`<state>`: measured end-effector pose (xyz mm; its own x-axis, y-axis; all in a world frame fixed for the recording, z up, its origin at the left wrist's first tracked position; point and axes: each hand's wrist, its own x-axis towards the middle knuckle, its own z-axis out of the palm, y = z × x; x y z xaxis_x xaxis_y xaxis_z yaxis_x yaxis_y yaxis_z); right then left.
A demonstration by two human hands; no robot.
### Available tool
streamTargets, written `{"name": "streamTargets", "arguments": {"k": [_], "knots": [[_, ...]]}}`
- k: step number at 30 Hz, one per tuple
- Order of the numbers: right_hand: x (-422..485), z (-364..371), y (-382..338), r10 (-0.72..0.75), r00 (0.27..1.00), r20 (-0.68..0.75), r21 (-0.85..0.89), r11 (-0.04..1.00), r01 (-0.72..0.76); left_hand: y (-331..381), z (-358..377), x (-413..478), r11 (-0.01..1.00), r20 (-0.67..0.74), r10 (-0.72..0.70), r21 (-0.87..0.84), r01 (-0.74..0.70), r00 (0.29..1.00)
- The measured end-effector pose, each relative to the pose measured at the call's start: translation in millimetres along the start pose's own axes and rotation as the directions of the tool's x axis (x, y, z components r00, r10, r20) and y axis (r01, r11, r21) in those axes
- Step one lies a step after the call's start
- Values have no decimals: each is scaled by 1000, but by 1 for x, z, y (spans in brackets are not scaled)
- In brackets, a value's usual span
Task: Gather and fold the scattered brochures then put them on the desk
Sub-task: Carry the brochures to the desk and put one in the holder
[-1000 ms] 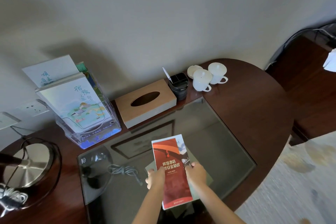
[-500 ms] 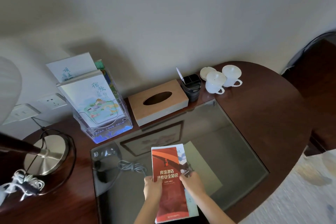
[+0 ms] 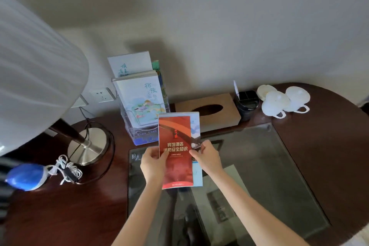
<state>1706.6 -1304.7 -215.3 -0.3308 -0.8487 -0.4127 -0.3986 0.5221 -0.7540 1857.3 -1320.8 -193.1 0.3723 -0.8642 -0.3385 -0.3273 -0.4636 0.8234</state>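
Folded red brochure point(image 3: 175, 150) held above desk point(image 3: 319, 146). Left hand point(image 3: 152, 163) and right hand point(image 3: 207, 159) each pinch a side edge. Folding appears done; not yet set down.

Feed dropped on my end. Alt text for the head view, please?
Both hands hold a red brochure above the desk, the left hand at its left edge, the right hand at its right. Behind are a rack, a tissue box and two cups; a lamp stands at left.

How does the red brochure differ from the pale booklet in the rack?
The red brochure is narrow, gripped by the left hand and right hand; the pale booklet is wider, standing in the rack. Brochure red, booklet whitish with a drawing. Both carry printed characters.
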Motion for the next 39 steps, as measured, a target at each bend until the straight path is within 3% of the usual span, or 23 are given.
{"name": "streamTargets", "arguments": {"k": [7, 14, 30, 39], "knots": [[37, 4, -112, -366, 919, -148, 0, 929, 370, 67, -45, 63, 968, -216, 242, -8, -250, 946], [66, 21, -171, -469, 839, -275, -4, 873, 487, 97, -61, 119, 934, -298, 338, -7, -356, 893], [86, 83, -132, -377, 899, -222, -25, 924, 381, 44, -49, 146, 973, -290, 230, 100, -209, 929], [92, 91, -114, -291, 938, -189, -157, 952, 264, 24, -39, 150, 945, -205, 217, 288, -153, 954]]}}
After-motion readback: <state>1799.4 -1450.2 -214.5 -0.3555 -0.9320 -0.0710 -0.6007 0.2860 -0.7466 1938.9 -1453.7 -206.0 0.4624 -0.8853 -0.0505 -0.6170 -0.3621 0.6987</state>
